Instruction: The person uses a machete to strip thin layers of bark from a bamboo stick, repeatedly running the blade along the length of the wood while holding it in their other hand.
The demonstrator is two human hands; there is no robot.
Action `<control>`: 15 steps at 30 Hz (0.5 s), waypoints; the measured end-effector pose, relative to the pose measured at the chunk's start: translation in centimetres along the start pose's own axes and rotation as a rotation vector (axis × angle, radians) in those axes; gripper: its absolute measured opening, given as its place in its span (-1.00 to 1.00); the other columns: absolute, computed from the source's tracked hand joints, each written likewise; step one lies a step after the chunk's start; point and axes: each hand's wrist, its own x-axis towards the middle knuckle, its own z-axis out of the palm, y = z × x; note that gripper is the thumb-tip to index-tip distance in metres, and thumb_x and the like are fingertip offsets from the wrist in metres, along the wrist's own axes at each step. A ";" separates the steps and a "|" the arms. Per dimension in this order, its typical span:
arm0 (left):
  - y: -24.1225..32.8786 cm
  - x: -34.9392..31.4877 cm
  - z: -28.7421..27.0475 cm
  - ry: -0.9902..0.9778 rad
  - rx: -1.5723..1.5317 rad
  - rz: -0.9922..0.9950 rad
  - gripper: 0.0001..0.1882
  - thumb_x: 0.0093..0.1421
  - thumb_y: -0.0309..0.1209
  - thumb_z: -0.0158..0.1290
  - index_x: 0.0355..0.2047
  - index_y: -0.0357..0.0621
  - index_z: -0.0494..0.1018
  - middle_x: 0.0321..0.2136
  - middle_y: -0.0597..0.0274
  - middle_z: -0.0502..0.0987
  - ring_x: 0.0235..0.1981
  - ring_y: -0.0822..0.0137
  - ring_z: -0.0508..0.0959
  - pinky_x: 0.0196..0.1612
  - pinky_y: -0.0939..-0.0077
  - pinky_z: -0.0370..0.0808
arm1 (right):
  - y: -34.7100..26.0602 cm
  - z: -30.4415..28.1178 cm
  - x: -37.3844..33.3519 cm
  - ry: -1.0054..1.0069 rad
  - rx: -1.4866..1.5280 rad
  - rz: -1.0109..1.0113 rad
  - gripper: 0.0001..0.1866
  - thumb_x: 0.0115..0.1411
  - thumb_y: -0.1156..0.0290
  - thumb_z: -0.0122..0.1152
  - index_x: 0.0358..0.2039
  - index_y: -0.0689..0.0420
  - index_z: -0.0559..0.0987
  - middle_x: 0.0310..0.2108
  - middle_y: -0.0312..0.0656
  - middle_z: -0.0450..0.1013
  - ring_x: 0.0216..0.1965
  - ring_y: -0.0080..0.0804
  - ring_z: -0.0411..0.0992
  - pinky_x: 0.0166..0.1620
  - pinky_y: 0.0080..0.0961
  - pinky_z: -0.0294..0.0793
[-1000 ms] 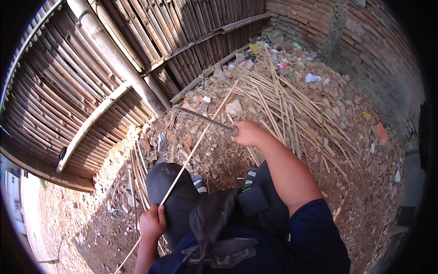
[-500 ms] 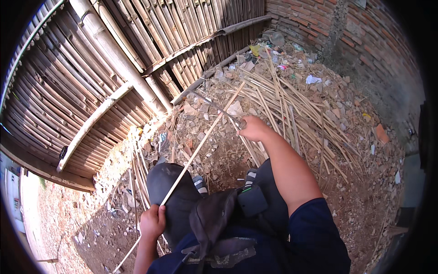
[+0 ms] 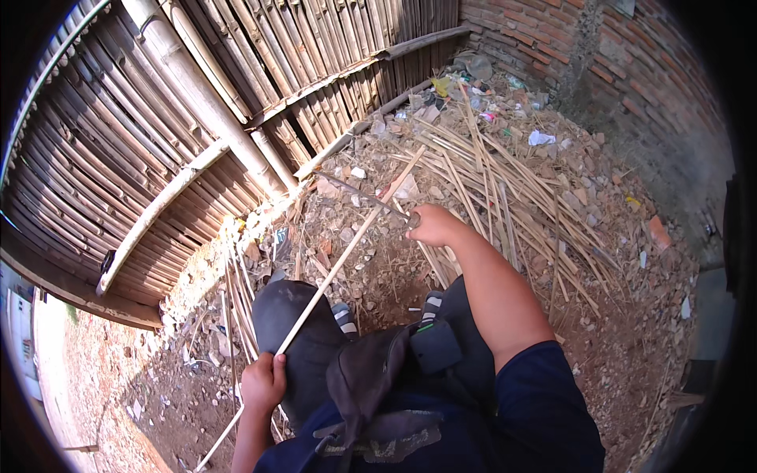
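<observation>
The left hand (image 3: 264,384) is closed around the near end of a long thin pale bamboo strip (image 3: 347,252), which runs up and to the right across the dark trouser knee (image 3: 296,331). Further right, the right hand (image 3: 432,225) is clenched on the handle of a dark-bladed knife (image 3: 364,197) whose blade crosses the strip, with a heap of pale split bamboo sticks (image 3: 512,197) on the rubble-strewn ground beyond

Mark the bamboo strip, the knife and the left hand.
bamboo strip (image 3: 339,264), head view, mid-length of the strip
knife (image 3: 359,192), head view, middle of the blade
left hand (image 3: 263,383), head view, back of the hand gripping the strip's lower end
</observation>
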 end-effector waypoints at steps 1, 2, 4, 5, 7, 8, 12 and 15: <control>0.1 0.0 -0.1 0.000 0.000 -0.001 -0.60 0.36 -0.21 0.03 -0.56 -0.19 0.33 -0.68 -0.12 0.46 -0.60 -0.22 0.51 -0.50 -0.07 0.39 | 0.0 0.2 0.0 0.065 -0.033 -0.005 -0.59 0.05 0.19 0.36 -0.14 0.17 0.64 -0.18 0.07 0.59 -0.09 0.05 0.55 -0.01 -0.17 0.53; 0.2 0.0 -0.3 0.000 0.008 0.002 -0.60 0.36 -0.21 0.03 -0.56 -0.20 0.33 -0.68 -0.12 0.46 -0.60 -0.22 0.51 -0.50 -0.06 0.39 | 0.0 0.1 -0.1 0.006 -0.029 0.004 -0.60 0.05 0.19 0.36 -0.13 0.14 0.65 -0.13 0.07 0.58 -0.07 0.05 0.54 0.01 -0.17 0.53; 0.2 0.0 -0.2 -0.004 0.014 0.007 -0.60 0.36 -0.22 0.04 -0.57 -0.20 0.33 -0.69 -0.12 0.46 -0.60 -0.22 0.51 -0.50 -0.06 0.39 | -0.3 0.5 -0.3 0.016 -0.052 -0.004 -0.60 0.05 0.19 0.36 -0.12 0.12 0.65 -0.12 0.06 0.58 -0.06 0.05 0.54 0.01 -0.16 0.52; 0.1 0.1 -0.1 -0.008 0.011 0.017 -0.60 0.35 -0.22 0.04 -0.57 -0.20 0.32 -0.69 -0.11 0.46 -0.60 -0.22 0.51 -0.50 -0.06 0.39 | -0.6 0.8 -0.5 0.027 -0.074 -0.012 -0.60 0.06 0.19 0.36 -0.11 0.10 0.64 -0.11 0.06 0.58 -0.05 0.05 0.53 0.02 -0.16 0.52; 0.0 0.1 -0.2 -0.010 0.011 0.025 -0.60 0.35 -0.22 0.05 -0.57 -0.20 0.32 -0.69 -0.11 0.46 -0.61 -0.22 0.51 -0.51 -0.06 0.39 | -1.8 1.0 -1.5 -0.007 -0.078 -0.036 -0.59 0.06 0.19 0.36 -0.10 0.11 0.64 -0.11 0.05 0.58 -0.04 0.06 0.53 0.03 -0.15 0.52; -0.1 0.0 -0.2 -0.005 0.010 0.024 -0.60 0.35 -0.22 0.05 -0.57 -0.20 0.32 -0.70 -0.11 0.45 -0.61 -0.21 0.50 -0.51 -0.05 0.38 | -2.8 0.7 -1.8 -0.039 -0.086 -0.063 -0.57 0.06 0.19 0.36 -0.09 0.12 0.63 -0.10 0.05 0.58 -0.03 0.06 0.53 0.04 -0.15 0.51; -0.1 -0.1 -0.4 0.003 -0.010 0.032 -0.60 0.36 -0.23 0.04 -0.57 -0.20 0.31 -0.71 -0.10 0.44 -0.63 -0.21 0.50 -0.52 -0.04 0.38 | -4.3 0.2 -2.0 -0.175 -0.130 -0.086 -0.52 0.05 0.18 0.37 -0.04 0.14 0.62 -0.10 0.04 0.58 -0.03 0.06 0.53 0.04 -0.13 0.51; -0.3 0.3 0.0 -0.015 -0.064 0.045 -0.59 0.36 -0.23 0.04 -0.57 -0.20 0.31 -0.72 -0.09 0.43 -0.63 -0.20 0.50 -0.52 -0.03 0.38 | -1.0 0.7 -0.6 -0.078 -0.070 -0.142 -0.48 0.04 0.18 0.38 0.00 0.16 0.61 -0.12 0.06 0.58 -0.04 0.05 0.54 0.03 -0.14 0.51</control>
